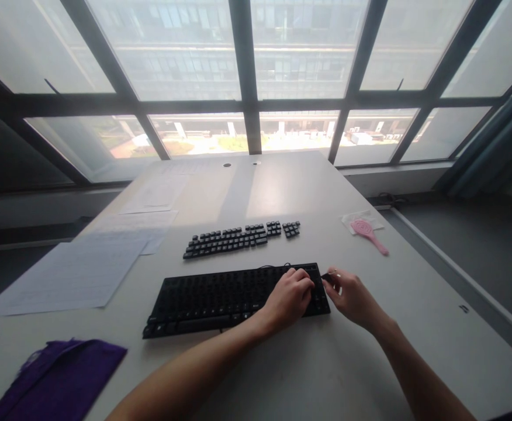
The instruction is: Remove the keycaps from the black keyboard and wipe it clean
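A black keyboard [212, 298] lies on the white table, with most of its keycaps off and some still along its lower rows. My left hand [290, 292] rests over its right part with the fingers curled; whatever they hold, if anything, is hidden. Just off the keyboard's right edge, my right hand [346, 292] pinches a small dark piece [326, 276] between thumb and fingers. Behind the keyboard, loose black keycaps [227, 242] stand in rows and small groups, arranged like a keyboard layout.
Papers [72, 278] cover the table's left side. A purple cloth [58, 380] lies at the near left. To the right, a pink hairbrush [367, 231] sits on a clear wrapper. Large windows [300, 52] rise beyond the white table [300, 187].
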`<state>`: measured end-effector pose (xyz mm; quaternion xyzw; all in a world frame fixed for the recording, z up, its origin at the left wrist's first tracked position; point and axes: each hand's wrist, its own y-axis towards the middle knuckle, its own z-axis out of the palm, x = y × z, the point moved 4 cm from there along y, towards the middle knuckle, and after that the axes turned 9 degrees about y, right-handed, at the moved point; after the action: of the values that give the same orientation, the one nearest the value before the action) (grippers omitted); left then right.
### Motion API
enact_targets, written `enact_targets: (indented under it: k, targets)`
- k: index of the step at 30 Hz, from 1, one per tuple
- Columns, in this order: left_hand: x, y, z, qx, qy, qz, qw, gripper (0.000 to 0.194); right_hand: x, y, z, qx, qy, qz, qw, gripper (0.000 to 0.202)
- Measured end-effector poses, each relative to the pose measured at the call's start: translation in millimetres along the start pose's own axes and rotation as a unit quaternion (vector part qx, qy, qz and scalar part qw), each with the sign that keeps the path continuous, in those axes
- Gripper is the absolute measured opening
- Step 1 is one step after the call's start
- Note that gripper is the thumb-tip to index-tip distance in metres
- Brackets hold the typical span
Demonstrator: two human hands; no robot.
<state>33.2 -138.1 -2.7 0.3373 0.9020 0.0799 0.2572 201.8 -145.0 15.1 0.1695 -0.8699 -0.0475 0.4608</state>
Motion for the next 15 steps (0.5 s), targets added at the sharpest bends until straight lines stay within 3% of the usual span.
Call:
enact_targets:
  k: [6,11,15]
  targets:
    - [0.1,-0.3,0.6,-0.003,-0.005,-0.001,1.000,0.018,-13.6,3.2,-8.5,-0.011,0.070,0.080,0.994,0.014]
    - [0.5,-1.1,2.4,-0.005,-0.005,0.003,1.000,0.017,-28.7,6.1,-9.8,-0.028,0.175,0.154,0.972,0.017]
    - [0.4,-0.5,2.3,-0.005,-0.004,0.003,1.000,0.018,-32.5,8.2,-11.9,-0.016,0.211,0.165,0.963,0.022]
